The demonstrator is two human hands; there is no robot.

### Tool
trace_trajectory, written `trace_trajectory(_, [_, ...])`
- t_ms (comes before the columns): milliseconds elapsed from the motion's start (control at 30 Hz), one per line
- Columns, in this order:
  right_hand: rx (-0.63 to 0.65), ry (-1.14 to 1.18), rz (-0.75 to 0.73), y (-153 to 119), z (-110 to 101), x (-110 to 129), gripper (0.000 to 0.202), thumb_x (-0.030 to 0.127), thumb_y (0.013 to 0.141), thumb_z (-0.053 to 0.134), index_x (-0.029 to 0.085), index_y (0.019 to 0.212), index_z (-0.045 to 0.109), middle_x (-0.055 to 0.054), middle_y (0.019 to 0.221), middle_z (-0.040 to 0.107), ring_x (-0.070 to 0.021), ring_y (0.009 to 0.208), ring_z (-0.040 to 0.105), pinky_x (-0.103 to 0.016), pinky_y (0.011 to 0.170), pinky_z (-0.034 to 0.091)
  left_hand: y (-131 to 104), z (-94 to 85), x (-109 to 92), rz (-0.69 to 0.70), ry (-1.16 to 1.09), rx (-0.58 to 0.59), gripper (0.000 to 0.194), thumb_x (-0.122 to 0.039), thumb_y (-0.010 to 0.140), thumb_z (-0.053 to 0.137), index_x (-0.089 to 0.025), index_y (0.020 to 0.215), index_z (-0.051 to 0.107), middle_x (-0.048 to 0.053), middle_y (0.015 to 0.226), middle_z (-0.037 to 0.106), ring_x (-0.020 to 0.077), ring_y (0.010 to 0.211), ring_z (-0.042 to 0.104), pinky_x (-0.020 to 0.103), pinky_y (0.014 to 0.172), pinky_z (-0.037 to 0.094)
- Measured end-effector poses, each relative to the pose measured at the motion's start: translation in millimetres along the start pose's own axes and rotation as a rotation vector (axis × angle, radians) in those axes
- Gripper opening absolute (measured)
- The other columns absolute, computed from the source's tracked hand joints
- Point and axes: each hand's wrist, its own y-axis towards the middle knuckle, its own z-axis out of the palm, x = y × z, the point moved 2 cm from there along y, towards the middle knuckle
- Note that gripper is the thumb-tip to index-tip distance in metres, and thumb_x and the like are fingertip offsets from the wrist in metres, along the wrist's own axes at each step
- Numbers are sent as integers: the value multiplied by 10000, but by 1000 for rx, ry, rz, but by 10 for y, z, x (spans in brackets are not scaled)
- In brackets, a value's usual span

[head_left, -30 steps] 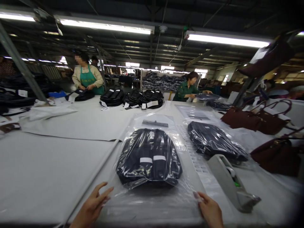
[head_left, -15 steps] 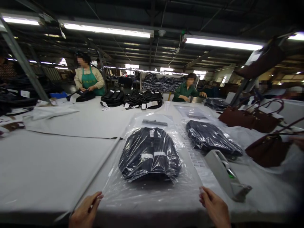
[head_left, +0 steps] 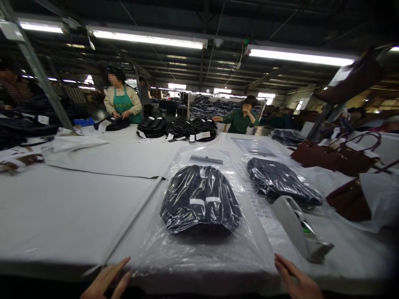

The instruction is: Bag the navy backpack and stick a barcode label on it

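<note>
In front of me on the white table lies a dark backpack point(head_left: 201, 207) inside a clear plastic bag point(head_left: 193, 257). The bag's near end spreads toward the table's front edge. My left hand point(head_left: 107, 280) is low at the bag's near left corner, its fingers stretched and thumb apart, holding nothing. At the near right corner is my right hand point(head_left: 296, 278), open with straight fingers close to the plastic; whether they touch it I cannot tell. A grey tape dispenser point(head_left: 293, 228) stands to the right of the bag, beyond my right hand.
Another plastic-wrapped dark bag point(head_left: 280, 180) lies at right, with brown handbags point(head_left: 330, 155) beyond it. Several black backpacks point(head_left: 177, 128) line the table's far side. A co-worker in a green apron point(head_left: 124, 101) and another in dark green point(head_left: 241, 120) are across the table.
Both my hands have drawn outward and slightly down, and their fingers have opened off the bag's near corners. At the back, the co-worker in dark green has raised a hand to the face.
</note>
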Motion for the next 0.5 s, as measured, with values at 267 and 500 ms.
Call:
trace_trajectory(267, [62, -185, -865, 639, 361, 1691, 353, 291, 935, 372, 195, 1238, 524, -75, 1302, 547, -193, 1217, 488, -414, 1026, 418, 1341, 589, -1664, 963, 119, 428, 543, -384, 925, 446, -230, 1414, 269, 76, 1448, 335, 284, 1357, 198, 483, 1099, 198])
trace_trajectory(500, [210, -486, -1018, 619, 1085, 1412, 478, 275, 935, 355, 169, 1396, 288, -117, 1422, 390, -232, 1297, 384, -477, 1024, 363, 1359, 1309, -1431, 1103, 199, 771, 654, -251, 880, 533, -255, 1433, 184, 73, 1496, 207, 308, 1355, 206, 504, 1076, 249])
